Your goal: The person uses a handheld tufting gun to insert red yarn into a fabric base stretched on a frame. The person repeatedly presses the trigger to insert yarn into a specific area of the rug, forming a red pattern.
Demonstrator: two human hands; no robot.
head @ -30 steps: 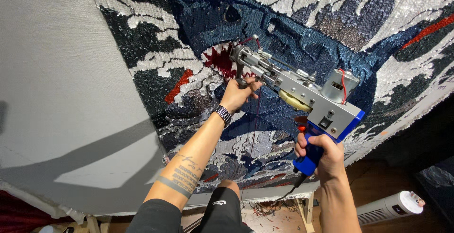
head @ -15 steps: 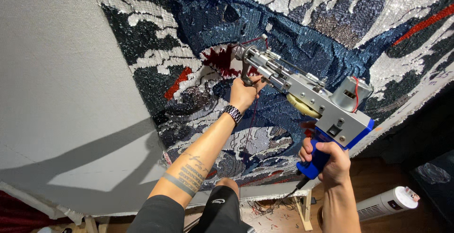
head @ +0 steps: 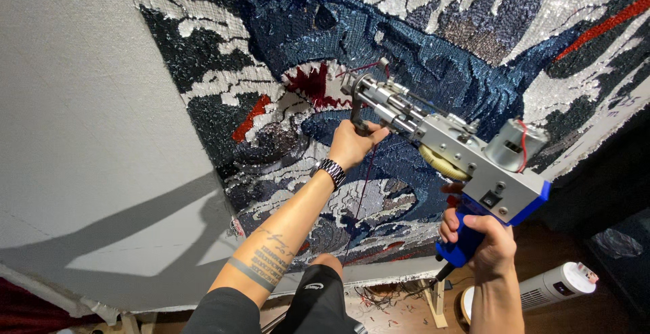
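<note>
We see a tufting gun (head: 447,141) held up against a stretched cloth (head: 81,137) bearing a tufted rug design (head: 433,43) in blue, black, white and red. The left hand (head: 352,145) is closed around the gun's front handle near the needle; the right hand (head: 482,239) is wrapped around its blue rear grip. A dark red yarn (head: 364,178) hangs below the gun.

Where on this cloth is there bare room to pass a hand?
The untufted grey backing cloth left of the tufted design is free. It is crowded around the tufting gun, gripped by left hand and right hand.
</note>
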